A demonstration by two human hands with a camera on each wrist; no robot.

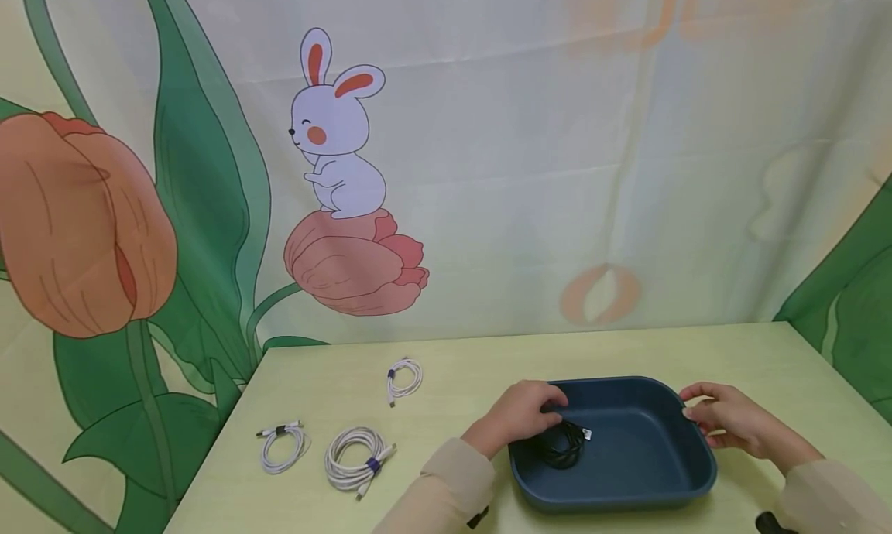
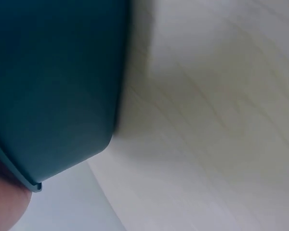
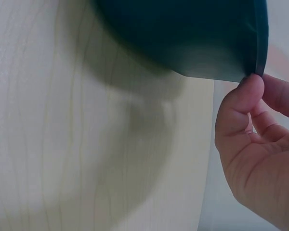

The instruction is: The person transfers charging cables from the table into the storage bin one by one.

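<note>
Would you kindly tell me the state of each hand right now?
Left hand: at the left rim of the blue tray; whether it grips cannot be told.
Right hand: closed, pinching the tray's right rim.

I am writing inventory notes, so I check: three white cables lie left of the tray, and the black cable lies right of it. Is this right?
Not quite: the head view shows the black cable inside the tray, not right of it. The three white cables do lie left of it.
</note>
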